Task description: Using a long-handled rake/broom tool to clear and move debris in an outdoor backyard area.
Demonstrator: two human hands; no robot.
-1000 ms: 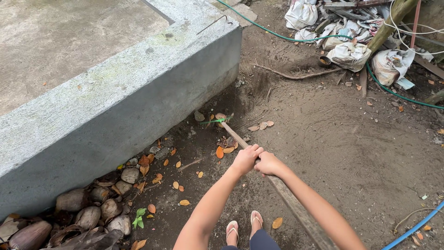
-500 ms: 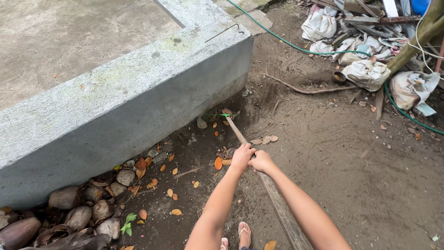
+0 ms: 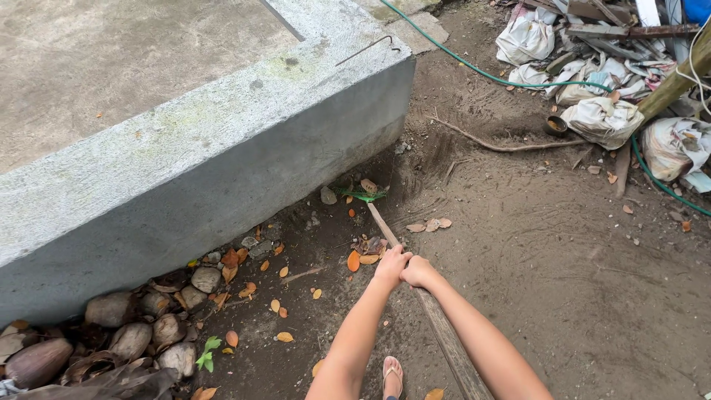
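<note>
a long wooden handle (image 3: 437, 326) slants over the dirt ground (image 3: 563, 281), its green rake head (image 3: 363, 195) down by the concrete slab (image 3: 185, 148). the left hand (image 3: 391, 265) and right hand (image 3: 419, 272), touching, each keep a tight grip round it, above scattered dry leaves (image 3: 281, 292).

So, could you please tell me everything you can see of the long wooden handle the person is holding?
The handle is a long, weathered grey-brown wooden pole, flat-sided lower down. It slants from the bottom edge of the view up and left to the dirt near the concrete slab. The left hand and right hand grip it side by side about midway. Its far end meets green prongs among fallen leaves; the head's shape is unclear.
</note>
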